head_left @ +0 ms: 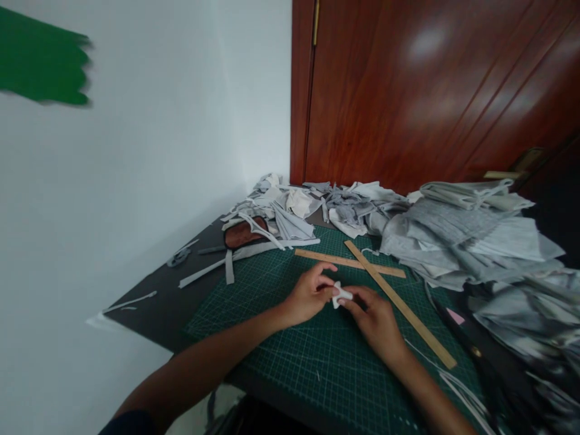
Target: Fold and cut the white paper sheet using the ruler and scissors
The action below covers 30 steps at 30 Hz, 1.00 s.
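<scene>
Between my two hands, above a green cutting mat (pixel 294 356), is a small white piece (pixel 341 295), perhaps folded fabric; its exact kind I cannot make out. My left hand (pixel 312 294) pinches its left side between thumb and finger, with the index finger raised. On the other side, my right hand (pixel 372 314) grips the same piece by its right end. Two wooden rulers, one lying across the mat (pixel 330 258) and one slanting over it (pixel 408 311), rest just beyond and to the right of my hands.
Grey and white fabric scraps (pixel 353 205) heap along the back. Folded grey cloth (pixel 471 235) is stacked at the right, near black scissors (pixel 475 351). A brown, black-edged piece (pixel 247 233) lies among strips at the back left. White cord (pixel 462 389) trails at the front right.
</scene>
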Available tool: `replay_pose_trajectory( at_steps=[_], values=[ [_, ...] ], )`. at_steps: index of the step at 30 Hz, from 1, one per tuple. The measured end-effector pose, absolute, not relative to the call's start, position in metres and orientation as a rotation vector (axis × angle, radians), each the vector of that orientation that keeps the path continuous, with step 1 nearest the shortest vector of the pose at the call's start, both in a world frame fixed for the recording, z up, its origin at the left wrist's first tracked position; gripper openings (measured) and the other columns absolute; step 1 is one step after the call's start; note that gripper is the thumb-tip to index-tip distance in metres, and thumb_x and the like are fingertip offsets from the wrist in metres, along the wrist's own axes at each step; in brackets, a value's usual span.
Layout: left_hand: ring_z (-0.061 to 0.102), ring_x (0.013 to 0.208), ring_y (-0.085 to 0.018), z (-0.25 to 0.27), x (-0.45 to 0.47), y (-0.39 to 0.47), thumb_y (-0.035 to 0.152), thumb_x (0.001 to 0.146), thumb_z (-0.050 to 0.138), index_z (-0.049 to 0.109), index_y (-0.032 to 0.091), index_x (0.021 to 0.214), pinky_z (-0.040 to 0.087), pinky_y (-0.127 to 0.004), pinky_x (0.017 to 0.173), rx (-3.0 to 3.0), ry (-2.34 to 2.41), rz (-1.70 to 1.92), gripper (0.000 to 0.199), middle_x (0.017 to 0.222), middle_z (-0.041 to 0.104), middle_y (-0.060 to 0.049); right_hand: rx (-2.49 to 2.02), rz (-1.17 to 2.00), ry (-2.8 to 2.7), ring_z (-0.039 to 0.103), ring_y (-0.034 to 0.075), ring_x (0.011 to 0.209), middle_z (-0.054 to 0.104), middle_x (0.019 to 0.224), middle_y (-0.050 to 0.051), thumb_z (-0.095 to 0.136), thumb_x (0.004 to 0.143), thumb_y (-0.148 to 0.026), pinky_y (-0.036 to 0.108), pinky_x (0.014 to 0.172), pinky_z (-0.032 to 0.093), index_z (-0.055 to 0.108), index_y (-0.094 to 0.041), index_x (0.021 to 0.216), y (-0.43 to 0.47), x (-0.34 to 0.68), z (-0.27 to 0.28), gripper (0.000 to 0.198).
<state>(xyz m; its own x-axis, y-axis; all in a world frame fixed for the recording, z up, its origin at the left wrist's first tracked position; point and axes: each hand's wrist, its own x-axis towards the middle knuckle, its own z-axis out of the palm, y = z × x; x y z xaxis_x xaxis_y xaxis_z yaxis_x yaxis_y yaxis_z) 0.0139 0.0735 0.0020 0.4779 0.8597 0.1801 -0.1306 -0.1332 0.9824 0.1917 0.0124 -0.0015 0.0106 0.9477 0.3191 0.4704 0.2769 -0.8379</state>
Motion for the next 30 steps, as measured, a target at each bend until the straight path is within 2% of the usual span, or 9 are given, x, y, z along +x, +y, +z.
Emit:
replay_pose_trajectory(
  at_steps=[2, 5, 7, 10, 14, 18, 22, 25, 30],
  values=[
    [0.070, 0.082, -0.018, 0.006, 0.010, 0.072, 0.029, 0.088, 0.069, 0.069, 0.016, 0.109, 0.051, -0.027, 0.073, 1.589, 0.672, 0.969, 0.025, 0.092, 0.074, -0.006, -1.316, 0.497, -1.656, 0.069, 0.027, 0.086, 0.073, 0.092, 0.006, 0.068, 0.092, -0.045, 0.041, 0.080, 0.053, 0.078, -0.026, 0.096, 0.010, 0.192, 0.002, 0.022],
    [0.067, 0.092, -0.020, 0.015, 0.005, 0.070, 0.031, 0.088, 0.072, 0.075, 0.018, 0.110, 0.050, -0.031, 0.083, 1.872, 0.620, 0.952, 0.026, 0.102, 0.072, -0.008, -1.271, 0.388, -1.662, 0.068, 0.030, 0.098, 0.073, 0.102, 0.009, 0.066, 0.093, -0.047, 0.044, 0.087, 0.053, 0.076, -0.025, 0.096, 0.006, 0.190, 0.003, 0.024],
    [0.064, 0.093, -0.021, 0.018, 0.003, 0.070, 0.034, 0.083, 0.080, 0.077, 0.018, 0.104, 0.047, -0.032, 0.085, 2.012, 0.585, 0.952, 0.026, 0.101, 0.070, -0.007, -1.285, 0.450, -1.660, 0.069, 0.029, 0.093, 0.074, 0.101, 0.008, 0.062, 0.095, -0.048, 0.043, 0.082, 0.055, 0.074, -0.025, 0.098, 0.003, 0.188, 0.000, 0.026],
    [0.059, 0.085, -0.019, 0.015, 0.005, 0.072, 0.035, 0.087, 0.076, 0.072, 0.017, 0.077, 0.044, -0.029, 0.080, 2.005, 0.674, 1.002, 0.021, 0.083, 0.065, -0.004, -1.338, 0.575, -1.582, 0.070, 0.027, 0.078, 0.075, 0.092, 0.006, 0.060, 0.096, -0.050, 0.039, 0.069, 0.056, 0.071, -0.026, 0.109, 0.002, 0.188, -0.006, 0.030],
    [0.048, 0.065, -0.012, 0.005, 0.009, 0.076, 0.038, 0.084, 0.075, 0.061, 0.017, 0.066, 0.033, -0.024, 0.060, 1.780, 0.745, 0.925, 0.031, 0.069, 0.055, 0.002, -1.231, 0.733, -1.415, 0.069, 0.024, 0.073, 0.073, 0.092, 0.004, 0.068, 0.092, -0.047, 0.037, 0.067, 0.058, 0.059, -0.027, 0.125, 0.004, 0.191, -0.011, 0.039],
    [0.042, 0.061, -0.011, 0.000, 0.012, 0.078, 0.046, 0.079, 0.075, 0.060, 0.016, 0.065, 0.029, -0.024, 0.056, 1.618, 0.776, 0.890, 0.037, 0.063, 0.050, 0.004, -1.165, 0.741, -1.474, 0.065, 0.021, 0.069, 0.068, 0.080, 0.002, 0.065, 0.095, -0.043, 0.032, 0.062, 0.053, 0.066, -0.026, 0.099, 0.005, 0.189, -0.003, 0.018],
    [0.044, 0.059, -0.011, 0.001, 0.011, 0.083, 0.054, 0.080, 0.072, 0.065, 0.015, 0.071, 0.031, -0.023, 0.056, 1.613, 0.740, 0.866, 0.041, 0.062, 0.054, 0.003, -1.191, 0.874, -1.630, 0.062, 0.019, 0.065, 0.065, 0.069, 0.000, 0.063, 0.095, -0.044, 0.031, 0.060, 0.049, 0.072, -0.024, 0.086, 0.008, 0.199, 0.019, 0.024],
    [0.056, 0.064, -0.014, 0.003, 0.009, 0.089, 0.059, 0.083, 0.067, 0.071, 0.014, 0.089, 0.040, -0.023, 0.058, 1.565, 0.756, 0.906, 0.046, 0.073, 0.065, -0.002, -1.265, 1.010, -1.616, 0.062, 0.018, 0.058, 0.067, 0.067, 0.000, 0.074, 0.086, -0.047, 0.029, 0.053, 0.048, 0.076, -0.022, 0.083, 0.013, 0.234, 0.037, 0.025],
    [0.059, 0.069, -0.015, 0.003, 0.003, 0.103, 0.056, 0.084, 0.066, 0.069, 0.014, 0.084, 0.045, -0.024, 0.061, 1.515, 0.879, 1.060, 0.042, 0.073, 0.064, -0.002, -1.093, 0.420, -0.789, 0.063, 0.016, 0.057, 0.067, 0.066, 0.000, 0.093, 0.058, -0.047, 0.032, 0.054, 0.051, 0.075, -0.024, 0.085, 0.016, 0.327, 0.051, 0.040]
  ],
)
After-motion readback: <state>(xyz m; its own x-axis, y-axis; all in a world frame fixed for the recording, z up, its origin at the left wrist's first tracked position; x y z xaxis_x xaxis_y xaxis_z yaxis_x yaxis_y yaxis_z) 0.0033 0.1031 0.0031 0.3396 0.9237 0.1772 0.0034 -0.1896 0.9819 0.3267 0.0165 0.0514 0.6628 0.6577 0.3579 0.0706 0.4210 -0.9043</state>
